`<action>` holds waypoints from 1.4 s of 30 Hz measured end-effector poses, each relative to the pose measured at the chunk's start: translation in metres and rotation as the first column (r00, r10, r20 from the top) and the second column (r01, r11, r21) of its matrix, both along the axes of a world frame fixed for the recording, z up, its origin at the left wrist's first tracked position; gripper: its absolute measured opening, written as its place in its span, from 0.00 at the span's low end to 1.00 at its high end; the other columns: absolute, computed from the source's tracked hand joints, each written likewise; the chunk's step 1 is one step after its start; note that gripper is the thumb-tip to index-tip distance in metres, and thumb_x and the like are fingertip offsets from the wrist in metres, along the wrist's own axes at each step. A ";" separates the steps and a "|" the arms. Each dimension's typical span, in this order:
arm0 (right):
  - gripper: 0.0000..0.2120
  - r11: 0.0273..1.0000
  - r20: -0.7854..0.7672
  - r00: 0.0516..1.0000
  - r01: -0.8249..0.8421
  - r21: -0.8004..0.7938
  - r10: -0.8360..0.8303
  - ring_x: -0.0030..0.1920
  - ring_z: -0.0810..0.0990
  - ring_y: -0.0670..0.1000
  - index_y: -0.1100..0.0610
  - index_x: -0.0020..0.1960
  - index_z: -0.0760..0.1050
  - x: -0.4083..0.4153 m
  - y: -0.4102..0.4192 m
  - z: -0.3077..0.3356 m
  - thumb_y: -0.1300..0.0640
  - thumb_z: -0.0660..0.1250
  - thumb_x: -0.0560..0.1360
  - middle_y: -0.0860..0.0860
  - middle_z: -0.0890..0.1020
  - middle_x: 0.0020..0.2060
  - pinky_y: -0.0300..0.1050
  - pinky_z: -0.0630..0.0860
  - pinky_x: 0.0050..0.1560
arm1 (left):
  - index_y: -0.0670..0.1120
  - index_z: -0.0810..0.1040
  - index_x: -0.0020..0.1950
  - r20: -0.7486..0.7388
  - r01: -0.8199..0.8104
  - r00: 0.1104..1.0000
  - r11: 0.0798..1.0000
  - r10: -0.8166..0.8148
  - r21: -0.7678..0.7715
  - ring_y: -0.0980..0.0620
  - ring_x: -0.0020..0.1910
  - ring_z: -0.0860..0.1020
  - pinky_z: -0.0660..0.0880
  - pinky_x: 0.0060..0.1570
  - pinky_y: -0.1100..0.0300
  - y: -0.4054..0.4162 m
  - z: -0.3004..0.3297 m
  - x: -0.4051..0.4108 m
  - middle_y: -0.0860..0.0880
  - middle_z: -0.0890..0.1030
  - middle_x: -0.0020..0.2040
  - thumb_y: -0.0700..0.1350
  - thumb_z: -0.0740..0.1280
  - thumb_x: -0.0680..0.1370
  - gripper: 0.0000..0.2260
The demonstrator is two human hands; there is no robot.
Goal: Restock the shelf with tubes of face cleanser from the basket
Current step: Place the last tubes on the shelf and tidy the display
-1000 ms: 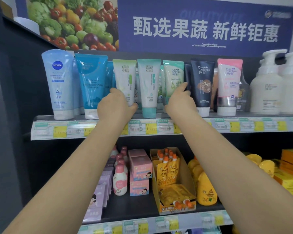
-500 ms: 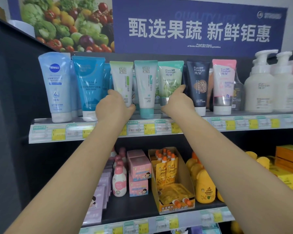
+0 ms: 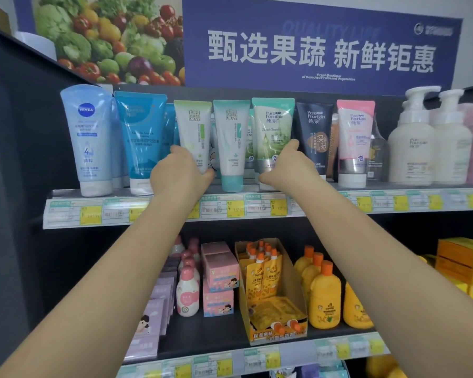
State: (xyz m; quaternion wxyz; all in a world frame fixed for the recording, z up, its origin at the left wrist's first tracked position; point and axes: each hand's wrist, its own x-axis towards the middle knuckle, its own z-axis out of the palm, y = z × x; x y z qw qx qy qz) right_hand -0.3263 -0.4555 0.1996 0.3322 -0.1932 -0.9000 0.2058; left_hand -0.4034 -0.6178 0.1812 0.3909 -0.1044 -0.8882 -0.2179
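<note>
- Both hands are up at the top shelf [image 3: 66, 192], apart from each other with one teal-capped white tube [image 3: 231, 144] standing between them.
- My left hand [image 3: 179, 174] wraps its fingers round the lower body of a white plastic tube with a pale green crimped top [image 3: 193, 132]; the thumb side is hidden behind the hand.
- My right hand [image 3: 287, 167] sits against the green-and-white Pure Fountain facial cleanser tube [image 3: 273, 132], one finger lying up its right edge beside the dark navy tube [image 3: 314, 137]. Whether the other fingers curl round it I cannot tell, since the back of the hand covers them.
- All the cleanser tubes stand cap-down in a row along the front of this shelf, touching or nearly so. The basket is out of view.
- These tubes look light and soft-walled, so I judge a hard squeeze would dent them; the glossy plastic may slip.
- Best hold is low on the body, just above the cap, where the tube is stiffest and steers easily.
- Standing on narrow caps, they could tip and knock their neighbours, so I would nudge them gently upright.
</note>
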 end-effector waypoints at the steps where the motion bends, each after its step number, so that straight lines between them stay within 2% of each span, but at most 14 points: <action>1: 0.34 1.000 -0.002 1.000 -0.010 -0.003 0.010 0.49 0.75 0.57 0.63 0.66 0.56 0.001 0.000 0.000 0.52 0.72 0.70 0.54 0.71 0.48 0.47 0.69 0.41 | 0.38 0.67 0.58 0.004 0.001 1.000 1.000 -0.001 0.004 0.40 0.51 0.77 0.67 0.39 0.54 0.000 0.000 0.000 0.41 0.77 0.52 0.59 0.67 0.73 0.27; 4: 0.34 1.000 -0.001 1.000 -0.031 0.000 0.031 0.46 0.73 0.56 0.63 0.65 0.56 0.005 0.001 -0.002 0.52 0.71 0.70 0.54 0.70 0.47 0.47 0.68 0.41 | 0.38 0.67 0.58 0.015 0.007 1.000 1.000 -0.007 0.016 0.40 0.50 0.77 0.67 0.38 0.54 0.000 0.000 0.000 0.41 0.77 0.52 0.59 0.67 0.72 0.27; 16: 0.32 0.997 -0.045 0.997 -0.070 0.021 0.070 0.46 0.74 0.55 0.61 0.63 0.58 0.010 0.002 -0.007 0.52 0.72 0.69 0.53 0.72 0.47 0.47 0.69 0.40 | 0.38 0.67 0.56 -0.012 -0.001 1.000 1.000 0.001 0.005 0.40 0.50 0.77 0.66 0.37 0.55 -0.001 0.001 0.004 0.41 0.77 0.51 0.59 0.67 0.72 0.27; 20: 0.33 0.997 -0.062 0.995 -0.072 0.031 0.074 0.47 0.76 0.56 0.61 0.64 0.57 0.010 0.004 -0.009 0.51 0.72 0.69 0.55 0.76 0.51 0.46 0.69 0.40 | 0.38 0.67 0.56 -0.018 -0.003 1.000 1.000 0.004 0.013 0.40 0.50 0.77 0.67 0.38 0.54 -0.001 0.000 0.006 0.41 0.77 0.51 0.59 0.68 0.72 0.27; 22: 0.38 0.996 -0.070 0.995 -0.072 0.055 0.076 0.50 0.77 0.57 0.62 0.69 0.54 0.010 0.005 -0.010 0.49 0.71 0.70 0.57 0.77 0.55 0.46 0.71 0.41 | 0.39 0.67 0.55 -0.021 0.002 1.000 1.000 -0.002 0.023 0.40 0.50 0.77 0.67 0.38 0.54 -0.002 0.001 0.007 0.41 0.77 0.51 0.59 0.68 0.72 0.27; 24: 0.45 0.993 -0.063 0.995 -0.069 0.093 0.075 0.55 0.77 0.58 0.63 0.74 0.45 0.013 0.004 -0.010 0.46 0.69 0.72 0.58 0.76 0.59 0.48 0.73 0.46 | 0.39 0.67 0.55 -0.015 0.010 1.000 0.999 -0.009 0.032 0.41 0.49 0.76 0.67 0.38 0.55 -0.003 0.002 0.008 0.42 0.77 0.50 0.60 0.68 0.72 0.27; 27: 0.47 0.989 -0.053 0.996 -0.062 0.133 0.069 0.59 0.75 0.58 0.62 0.76 0.40 0.019 0.001 -0.009 0.44 0.67 0.73 0.59 0.74 0.63 0.49 0.73 0.51 | 0.39 0.68 0.55 -0.009 0.017 1.000 0.999 -0.017 0.038 0.41 0.49 0.76 0.67 0.38 0.55 -0.003 0.002 0.009 0.42 0.76 0.49 0.59 0.68 0.72 0.26; 31: 0.44 0.985 -0.183 0.982 -0.024 0.173 0.055 0.62 0.70 0.61 0.62 0.75 0.47 0.024 -0.006 -0.006 0.44 0.68 0.73 0.60 0.70 0.64 0.52 0.69 0.59 | 0.39 0.68 0.54 0.002 0.025 1.000 0.999 -0.025 0.044 0.41 0.49 0.76 0.68 0.38 0.55 -0.004 0.003 0.008 0.42 0.77 0.49 0.58 0.68 0.72 0.24; 35: 0.31 0.933 -0.350 0.930 0.019 0.358 0.115 0.61 0.68 0.57 0.61 0.71 0.57 0.029 -0.024 -0.004 0.51 0.65 0.75 0.57 0.68 0.63 0.48 0.67 0.58 | 0.39 0.68 0.54 0.003 0.033 0.999 0.998 -0.034 0.051 0.41 0.48 0.77 0.69 0.38 0.55 -0.004 0.003 0.007 0.42 0.77 0.49 0.57 0.68 0.72 0.24; 38: 0.29 0.898 -0.337 0.916 -0.050 0.436 0.215 0.59 0.70 0.56 0.60 0.71 0.57 0.023 -0.040 -0.008 0.53 0.64 0.76 0.57 0.71 0.60 0.47 0.69 0.55 | 0.39 0.68 0.54 0.000 0.026 1.000 0.998 -0.026 0.050 0.41 0.49 0.77 0.68 0.38 0.55 -0.003 0.002 0.008 0.42 0.77 0.49 0.57 0.68 0.71 0.24; 42: 0.32 0.899 -0.256 0.936 -0.116 0.422 0.241 0.59 0.71 0.58 0.61 0.73 0.52 0.010 -0.053 -0.015 0.53 0.63 0.76 0.58 0.72 0.60 0.50 0.69 0.53 | 0.39 0.68 0.55 -0.015 0.019 1.000 0.999 -0.018 0.050 0.40 0.49 0.77 0.67 0.38 0.55 -0.002 0.001 0.008 0.42 0.77 0.50 0.58 0.67 0.71 0.25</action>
